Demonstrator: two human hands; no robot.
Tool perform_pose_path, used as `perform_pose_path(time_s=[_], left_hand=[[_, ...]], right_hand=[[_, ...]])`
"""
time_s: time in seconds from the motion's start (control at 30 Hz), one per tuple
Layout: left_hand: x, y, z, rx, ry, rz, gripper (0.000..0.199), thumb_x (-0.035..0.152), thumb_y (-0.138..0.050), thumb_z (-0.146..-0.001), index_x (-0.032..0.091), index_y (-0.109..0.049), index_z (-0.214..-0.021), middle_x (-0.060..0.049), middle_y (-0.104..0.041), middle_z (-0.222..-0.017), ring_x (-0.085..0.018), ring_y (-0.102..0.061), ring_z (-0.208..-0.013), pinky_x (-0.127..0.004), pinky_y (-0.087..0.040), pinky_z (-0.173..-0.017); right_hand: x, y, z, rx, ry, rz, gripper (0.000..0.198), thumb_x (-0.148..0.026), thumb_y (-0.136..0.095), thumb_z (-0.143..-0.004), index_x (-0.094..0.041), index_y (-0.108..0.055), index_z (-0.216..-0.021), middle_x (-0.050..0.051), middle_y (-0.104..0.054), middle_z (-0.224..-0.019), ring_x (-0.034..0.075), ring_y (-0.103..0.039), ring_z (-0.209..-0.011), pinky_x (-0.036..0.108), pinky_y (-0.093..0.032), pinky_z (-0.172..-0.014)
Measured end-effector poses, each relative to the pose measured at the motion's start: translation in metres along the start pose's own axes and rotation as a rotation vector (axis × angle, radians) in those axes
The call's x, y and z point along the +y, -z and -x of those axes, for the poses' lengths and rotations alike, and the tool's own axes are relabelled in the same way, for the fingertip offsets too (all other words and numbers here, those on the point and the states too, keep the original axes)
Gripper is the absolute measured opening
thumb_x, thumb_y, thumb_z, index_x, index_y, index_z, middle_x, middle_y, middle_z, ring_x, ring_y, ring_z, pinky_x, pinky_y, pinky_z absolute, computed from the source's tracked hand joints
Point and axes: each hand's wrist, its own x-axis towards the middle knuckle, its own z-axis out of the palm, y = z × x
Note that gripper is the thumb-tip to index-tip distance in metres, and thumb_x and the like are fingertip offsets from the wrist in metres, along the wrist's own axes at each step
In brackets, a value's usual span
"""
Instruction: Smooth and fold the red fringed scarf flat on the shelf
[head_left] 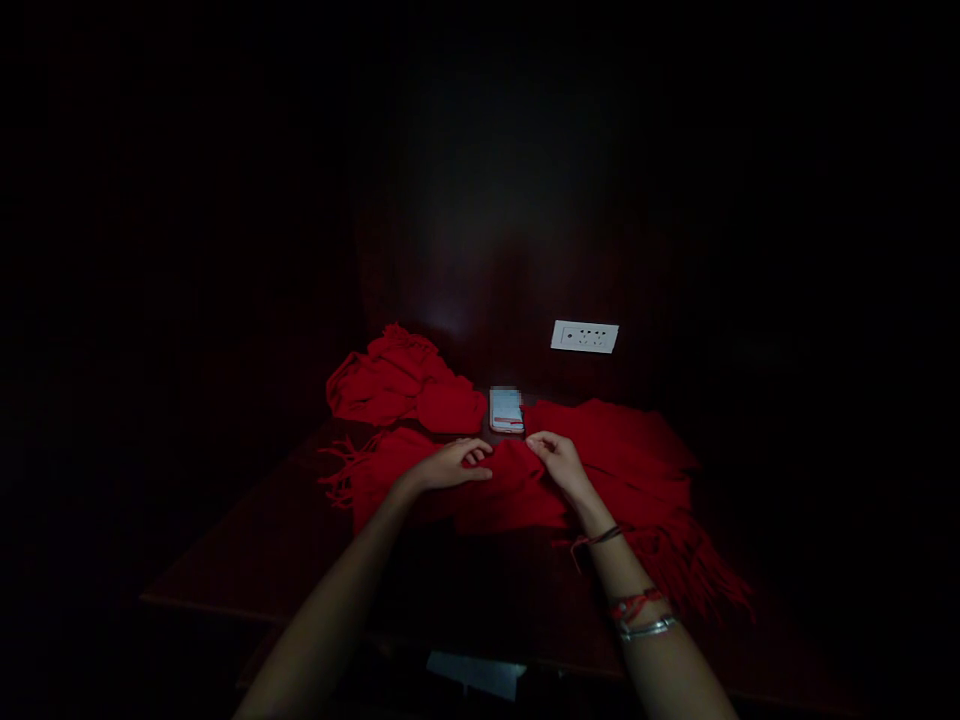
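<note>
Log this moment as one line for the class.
left hand: open over red fringed fabric | right hand: at fabric's far edge, grip unclear | lit rectangular phone: just beyond hands

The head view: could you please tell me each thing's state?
Left hand: open
Right hand: fingers curled, grip unclear
Red cloth by the hands: laid out, creased
Back-left red cloth: bunched
Phone: screen lit
Socket: nothing plugged in
Bracelets: worn
</note>
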Motion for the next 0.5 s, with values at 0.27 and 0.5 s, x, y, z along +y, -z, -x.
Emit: perform_pose_path(time_s=[0.27, 0.5], left_hand=[[0.003, 0.008, -0.003, 0.228, -0.049, -0.119, 0.025, 0.032, -0.04, -0.078, 0.014, -0.056, -0.071, -0.002, -0.058, -0.071, -0.014, -0.051, -0.068, -0.022, -0.037, -0.065], [0.011, 0.004, -0.003, 0.15, -0.055, -0.084, 0.027, 0.033, -0.041, -0.077, 0.014, -0.056, -0.065, 0.0, -0.057, -0.063, -0.012, -0.049, -0.062, -0.02, -0.037, -0.059]], right_hand=[[-0.016, -0.002, 0.009, -0.151, -0.148, -0.381, 0.037, -0.04, -0.063, -0.057, -0.017, -0.06, -0.087, 0.004, -0.061, -0.078, 0.014, -0.054, -0.07, 0.027, -0.04, -0.066], [-0.012, -0.005, 0.011, -0.428, -0.03, 0.074, 0.023, -0.037, -0.061, -0.059, -0.014, -0.06, -0.063, -0.003, -0.051, -0.054, 0.01, -0.044, -0.053, 0.023, -0.034, -0.053]])
